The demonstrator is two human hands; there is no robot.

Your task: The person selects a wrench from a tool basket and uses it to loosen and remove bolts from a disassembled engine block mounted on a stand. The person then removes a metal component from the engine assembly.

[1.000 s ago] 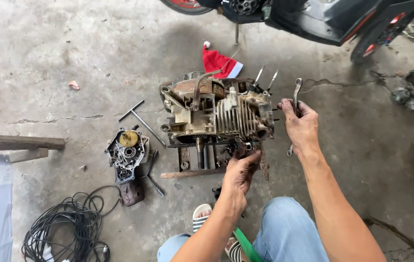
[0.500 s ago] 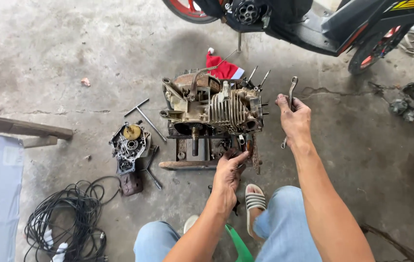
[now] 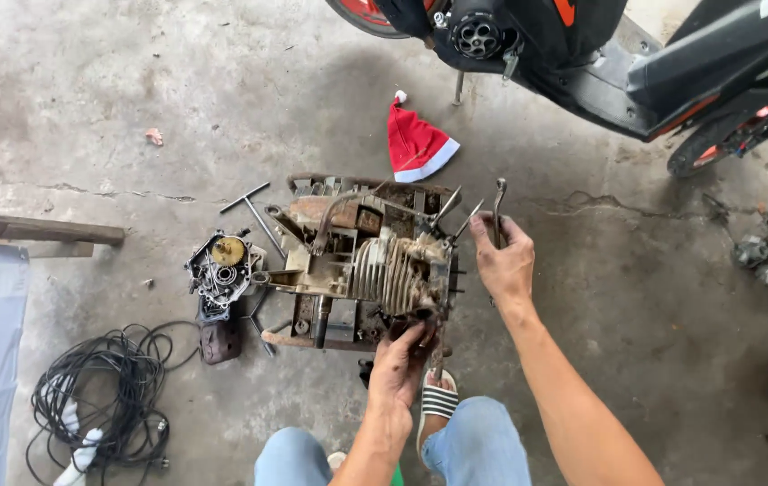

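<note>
The engine, rusty and finned, lies on its side on the concrete floor, and it serves as the landmark for everything else. It looks part-way stripped: one side cover with a brass-coloured disc already lies apart on the floor just left of the engine, while the finned cylinder is still on the block and several long studs still stick out of the engine's right end.

The right hand is closed around a wrench, held upright just right of the engine, near the studs. The left hand grips the engine's near lower edge, fingers curled against the metal.

Counted: one engine, one wrench in hand, one detached cover. One T-handled tool lies just left of the engine's far corner. One red and white cap lies beyond the engine. One coil of black cable sits well to the engine's left and nearer the person. One scooter stands beyond the engine. A few small metal parts lie well to the right; their number is hard to tell.
</note>
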